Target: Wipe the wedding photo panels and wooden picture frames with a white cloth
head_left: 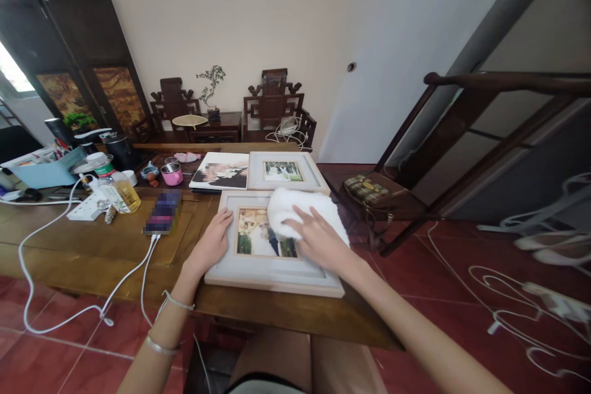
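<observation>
White cloth (302, 209) sits on the near photo frame (272, 274), covering its upper right part and spilling over the right edge. Right hand (318, 237) lies flat on the cloth, fingers spread, palm down, pressing it onto the glass; no pinch. Left hand (212, 243) rests on the frame's left border, fingers together and extended, lying on it rather than gripping. Two bracelets on the left wrist.

Frame is light wood/white, flat on the bench (115, 246), at the near right end close to the bench edge. Photo in it partly hidden by cloth and hand.

Just behind it, touching or nearly so: second white frame (287, 171), also flat. Left of that, an unframed print (220, 170) lying on a dark base.

Further left on the bench: phone (162, 212) with white cables (138, 271) plugged in and hanging over the front edge to the floor, white power strip (87, 206), plastic bottle (115, 188) with yellowish liquid, pink cup (172, 173), blue tray (46, 169) of pens and bits at the far left.

Beyond the bench: two carved dark chairs (272, 101) against the wall with a small bonsai (211, 89) between them, folding screen (83, 55) on the left. Right side: dark stair railing (484, 129), red tile floor, loose white cables (521, 301).
</observation>
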Demonstrator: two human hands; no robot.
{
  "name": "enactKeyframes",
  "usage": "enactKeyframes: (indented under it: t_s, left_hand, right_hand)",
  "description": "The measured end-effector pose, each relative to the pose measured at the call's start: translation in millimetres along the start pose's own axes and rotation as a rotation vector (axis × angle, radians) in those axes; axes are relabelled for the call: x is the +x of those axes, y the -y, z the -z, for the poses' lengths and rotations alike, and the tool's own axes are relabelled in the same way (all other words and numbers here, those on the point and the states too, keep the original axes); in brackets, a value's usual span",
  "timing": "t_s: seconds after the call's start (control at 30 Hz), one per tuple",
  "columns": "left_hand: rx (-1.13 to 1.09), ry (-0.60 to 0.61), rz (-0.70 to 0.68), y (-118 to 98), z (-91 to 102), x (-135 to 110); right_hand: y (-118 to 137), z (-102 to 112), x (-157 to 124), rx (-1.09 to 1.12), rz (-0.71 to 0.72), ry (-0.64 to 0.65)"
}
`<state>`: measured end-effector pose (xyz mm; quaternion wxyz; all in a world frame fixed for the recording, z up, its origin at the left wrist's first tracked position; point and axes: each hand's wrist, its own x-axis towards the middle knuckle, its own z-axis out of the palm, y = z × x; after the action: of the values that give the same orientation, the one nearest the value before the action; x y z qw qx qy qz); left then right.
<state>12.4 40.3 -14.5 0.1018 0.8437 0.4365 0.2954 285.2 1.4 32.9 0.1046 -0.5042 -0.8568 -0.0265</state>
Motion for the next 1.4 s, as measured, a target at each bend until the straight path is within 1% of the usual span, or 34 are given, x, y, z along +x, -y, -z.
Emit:
enactKeyframes:
  t_s: [0.1,0.13,0.2,0.3,0.47,0.53,0.57,0.6,0.67,0.8,0.9,0.97,1.0,1.03,1.1,1.23,1.3,1.37,1.4]
  left_hand:
    - [-0.020,-0.019,-0.006,1.1,-0.9,-0.2]
    - [-0.028,-0.025,-0.004,1.1,-0.9,-0.1]
    - [-0.041,-0.030,0.010,0.6,-0.7,0.3]
    - [-0.050,-0.035,0.032,-0.2,-1.2,1.0]
    - [-0.036,-0.023,0.062,-1.6,-4.4,-0.9]
    - [-0.024,-0.008,0.076,-2.6,-5.0,-2.6]
    - [-0.019,-0.001,0.078,-3.0,-5.1,-3.4]
    - [-0.017,0.005,0.076,-3.2,-5.0,-4.0]
    - [-0.015,0.015,0.062,-3.0,-4.7,-4.7]
    - [-0.017,0.037,0.053,-1.0,-4.6,-3.8]
    - [-0.045,0.026,0.057,0.1,-5.3,-2.6]
    - [-0.063,0.009,0.070,0.1,-5.6,-2.1]
    - [-0.068,0.002,0.077,-0.1,-5.7,-2.0]
    - [-0.071,-0.002,0.083,-0.3,-5.8,-2.0]
    - [-0.072,-0.005,0.088,-0.7,-5.9,-2.1]
    - [-0.066,0.001,0.095,-0.3,-6.7,-3.2]
    - [-0.069,-0.005,0.085,0.5,-7.6,-4.0]
    - [-0.071,-0.011,0.069,1.5,-8.1,-4.5]
    - [-0.069,-0.009,0.064,2.0,-8.1,-4.5]
  right_hand:
    - [-13.2,-8.3,22.0,-0.041,-0.068,-0.030]
    - [-13.8,-10.0,23.9,-0.054,-0.064,-0.029]
    - [-9.1,-10.8,18.3,-0.073,-0.016,-0.015]
    - [9.7,-3.8,-9.1,-0.072,0.051,0.029]
    - [43.6,19.0,-65.5,0.021,0.124,0.127]
    - [48.0,21.7,-75.6,0.059,0.137,0.126]
    - [47.2,20.5,-76.0,0.069,0.133,0.110]
    - [44.2,17.6,-73.1,0.070,0.124,0.083]
    - [32.6,8.8,-58.1,0.047,0.096,0.017]
    - [-1.5,-7.0,-5.2,-0.028,-0.008,-0.070]
    - [-19.1,-10.7,29.7,-0.071,-0.046,-0.067]
    - [-20.9,-10.6,38.6,-0.089,-0.028,-0.043]
    - [-18.6,-10.0,37.3,-0.091,-0.009,-0.029]
    - [-14.4,-9.0,32.1,-0.087,0.008,-0.017]
    - [-1.3,-5.1,11.6,-0.060,0.043,0.012]
    - [37.1,12.2,-49.2,0.052,0.087,0.102]
    - [57.7,22.9,-73.8,0.127,0.098,0.140]
    - [74.1,30.3,-85.8,0.195,0.112,0.167]
    - [79.3,31.6,-86.2,0.220,0.117,0.175]
